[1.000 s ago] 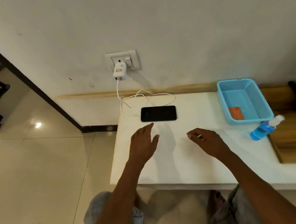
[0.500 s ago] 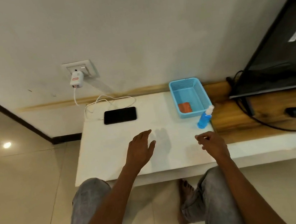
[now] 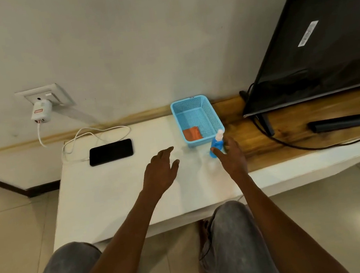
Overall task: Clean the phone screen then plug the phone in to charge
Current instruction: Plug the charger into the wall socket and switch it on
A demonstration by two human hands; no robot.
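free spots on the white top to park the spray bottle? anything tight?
Bare stretch of white top along the near edge, in front of the phone and under the left hand. Also a strip between phone and blue basket. Crowded: the right hand at the spray bottle by the basket's near corner; the cable loops behind the phone.

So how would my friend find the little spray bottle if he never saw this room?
Find the low white table against the wall, then the blue basket at its back edge. The spray bottle stands just in front of the basket's near right corner, by the right hand. It is the only upright thing: clear blue with a white top.
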